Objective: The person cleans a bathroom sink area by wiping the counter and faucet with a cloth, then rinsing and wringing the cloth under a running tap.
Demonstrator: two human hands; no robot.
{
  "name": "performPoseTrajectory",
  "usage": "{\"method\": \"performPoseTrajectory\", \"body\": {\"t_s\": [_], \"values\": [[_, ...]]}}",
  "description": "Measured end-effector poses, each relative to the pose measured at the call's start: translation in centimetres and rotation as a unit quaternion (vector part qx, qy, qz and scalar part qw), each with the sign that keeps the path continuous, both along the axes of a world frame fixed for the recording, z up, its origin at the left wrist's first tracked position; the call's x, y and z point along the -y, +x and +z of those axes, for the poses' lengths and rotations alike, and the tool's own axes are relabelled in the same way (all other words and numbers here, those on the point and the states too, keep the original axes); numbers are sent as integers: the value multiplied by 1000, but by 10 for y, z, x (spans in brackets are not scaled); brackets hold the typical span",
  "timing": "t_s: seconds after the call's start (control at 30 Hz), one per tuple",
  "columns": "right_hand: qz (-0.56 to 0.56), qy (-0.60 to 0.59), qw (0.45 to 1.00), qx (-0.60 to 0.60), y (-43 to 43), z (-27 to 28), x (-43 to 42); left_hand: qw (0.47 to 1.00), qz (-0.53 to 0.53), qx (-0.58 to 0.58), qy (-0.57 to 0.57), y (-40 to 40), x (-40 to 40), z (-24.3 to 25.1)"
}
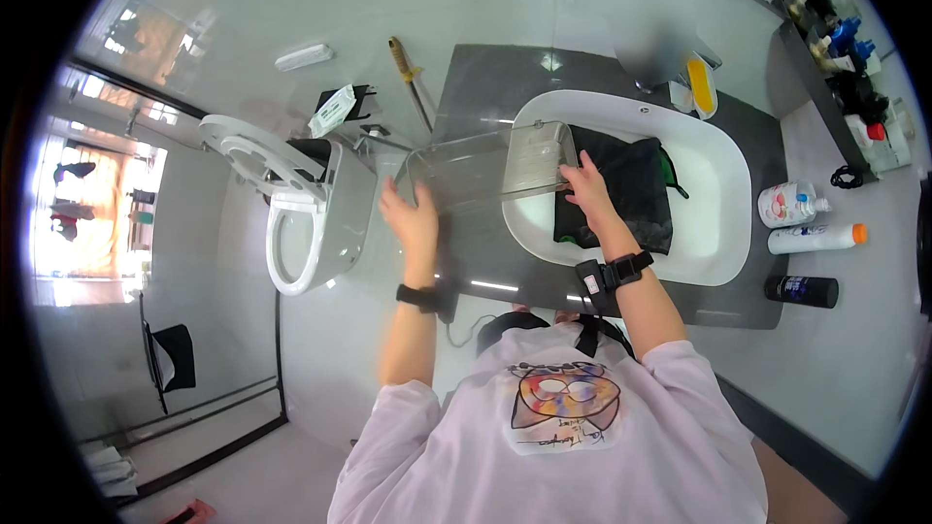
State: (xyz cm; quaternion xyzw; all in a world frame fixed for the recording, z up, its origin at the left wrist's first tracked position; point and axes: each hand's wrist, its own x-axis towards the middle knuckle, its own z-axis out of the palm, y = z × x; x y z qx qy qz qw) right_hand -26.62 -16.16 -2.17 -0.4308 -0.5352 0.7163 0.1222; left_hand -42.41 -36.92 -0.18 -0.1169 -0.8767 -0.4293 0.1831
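A clear plastic box (466, 167) is held level in the air, spanning from the counter's left part to over the white basin (717, 182). My left hand (411, 218) is at its left end, the thumb and fingers around the near corner and slightly blurred. My right hand (591, 189) grips the opposite end, above the basin. Under that hand, a dark cloth item (626, 189) with green edging and a black loop lies in the basin. Both wrists carry black straps, and a small dark device is attached at the right one.
The basin stands on a dark grey counter (480, 80). A yellow-topped container (703, 87) sits at its back edge, near a blurred faucet area. Bottles (790, 204) stand along the right. To the left are a toilet (306, 233) with raised lid and a yellow-handled rod (404, 62).
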Motion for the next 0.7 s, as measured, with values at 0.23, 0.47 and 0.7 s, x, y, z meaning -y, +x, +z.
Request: {"method": "performPoseTrajectory", "body": {"t_s": [0.23,0.47,0.7], "values": [[-203,58,977,-22,51,19,17,977,-191,-83,51,61,-36,39],[-322,76,938,-106,153,62,42,910,-408,-23,68,150,-65,31],[-503,74,853,-119,285,17,86,848,-526,26,66,252,-51,6]]}}
